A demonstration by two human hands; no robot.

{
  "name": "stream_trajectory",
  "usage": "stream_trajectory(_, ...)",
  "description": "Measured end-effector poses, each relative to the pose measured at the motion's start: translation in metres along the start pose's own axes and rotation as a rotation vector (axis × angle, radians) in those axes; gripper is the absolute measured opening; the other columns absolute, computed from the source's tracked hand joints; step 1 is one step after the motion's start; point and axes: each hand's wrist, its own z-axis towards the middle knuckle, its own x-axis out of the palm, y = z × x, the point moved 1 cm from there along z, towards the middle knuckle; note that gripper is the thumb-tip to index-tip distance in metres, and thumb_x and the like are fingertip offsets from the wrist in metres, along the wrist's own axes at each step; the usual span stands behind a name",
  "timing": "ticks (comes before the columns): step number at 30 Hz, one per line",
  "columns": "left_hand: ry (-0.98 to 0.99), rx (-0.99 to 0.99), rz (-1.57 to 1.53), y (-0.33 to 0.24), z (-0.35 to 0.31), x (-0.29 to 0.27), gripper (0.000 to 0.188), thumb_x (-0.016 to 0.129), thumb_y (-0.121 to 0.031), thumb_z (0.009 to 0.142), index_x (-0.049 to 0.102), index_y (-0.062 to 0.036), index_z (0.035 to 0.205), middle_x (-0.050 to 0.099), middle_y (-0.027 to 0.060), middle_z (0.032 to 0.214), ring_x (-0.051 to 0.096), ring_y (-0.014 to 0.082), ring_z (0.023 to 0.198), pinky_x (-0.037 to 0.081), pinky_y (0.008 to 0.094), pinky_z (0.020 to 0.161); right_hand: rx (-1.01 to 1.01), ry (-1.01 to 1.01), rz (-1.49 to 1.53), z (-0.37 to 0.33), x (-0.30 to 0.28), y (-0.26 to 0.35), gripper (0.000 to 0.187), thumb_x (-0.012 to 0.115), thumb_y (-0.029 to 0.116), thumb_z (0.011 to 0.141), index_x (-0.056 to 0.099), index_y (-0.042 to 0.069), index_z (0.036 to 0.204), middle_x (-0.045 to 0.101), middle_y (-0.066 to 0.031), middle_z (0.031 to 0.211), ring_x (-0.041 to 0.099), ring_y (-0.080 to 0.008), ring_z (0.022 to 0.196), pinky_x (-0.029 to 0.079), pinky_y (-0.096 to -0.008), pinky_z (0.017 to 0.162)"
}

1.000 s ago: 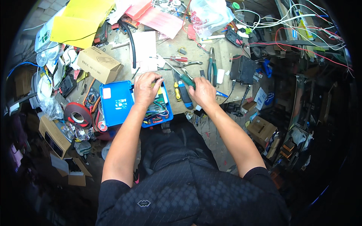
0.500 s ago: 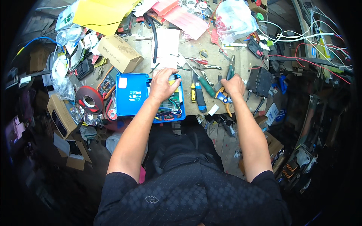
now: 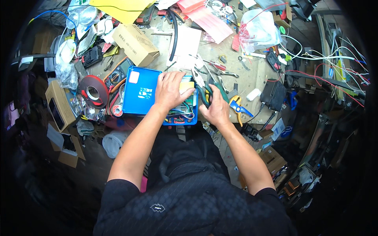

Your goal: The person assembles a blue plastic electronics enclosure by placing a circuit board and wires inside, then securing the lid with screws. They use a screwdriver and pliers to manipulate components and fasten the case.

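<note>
A blue plastic case (image 3: 138, 90) lies with its lid folded out to the left. Across its far side and contents rests my left hand (image 3: 169, 91), fingers stretched out and thumb apart. Beside the thumb show a yellow piece (image 3: 186, 85) and a green circuit board (image 3: 189, 103) with wires. At the case's right side, my right hand (image 3: 215, 107) is closed on green-handled pliers (image 3: 200, 80), their jaws pointing away from me. Another green-handled tool (image 3: 221, 91) lies just beyond those fingers. What lies under my palms is hidden.
Right of my right hand lie a blue-and-orange clamp (image 3: 237, 106), a white block (image 3: 254, 94) and a black power box (image 3: 273, 94). A multimeter (image 3: 117, 75), a red tape roll (image 3: 94, 91) and a cardboard box (image 3: 136, 44) stand left of and behind the case.
My right hand has moved left with the pliers, from beside the clamp to the case's right side. My left hand stays on the case. The view has shifted slightly.
</note>
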Motion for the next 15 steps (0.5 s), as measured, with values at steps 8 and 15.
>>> stream_trajectory(8, -0.041, -0.009, -0.01, 0.003, -0.005, 0.004, 0.062, 0.089, -0.043, 0.081, 0.069, -0.008, 0.128, 0.072, 0.0104, 0.122, 0.065, 0.03, 0.119, 0.041, 0.0466, 0.111, -0.041, -0.034, -0.023, 0.014, 0.006, 0.008, 0.084, 0.08, 0.019, 0.078, 0.047, 0.007, 0.153, 0.068, -0.0211, 0.114, 0.072, -0.0419, 0.098, 0.061, -0.0513, 0.084)
stream_trajectory(15, -0.076, -0.009, -0.043, 0.007, -0.003, 0.005, 0.062, 0.088, -0.044, 0.081, 0.069, -0.0079, 0.127, 0.072, 0.0107, 0.124, 0.065, 0.03, 0.121, 0.042, 0.0469, 0.111, -0.129, -0.089, -0.078, 0.018, 0.019, -0.004, 0.087, 0.081, 0.017, 0.075, 0.048, 0.006, 0.155, 0.066, -0.0158, 0.105, 0.069, -0.0335, 0.084, 0.059, -0.0458, 0.076)
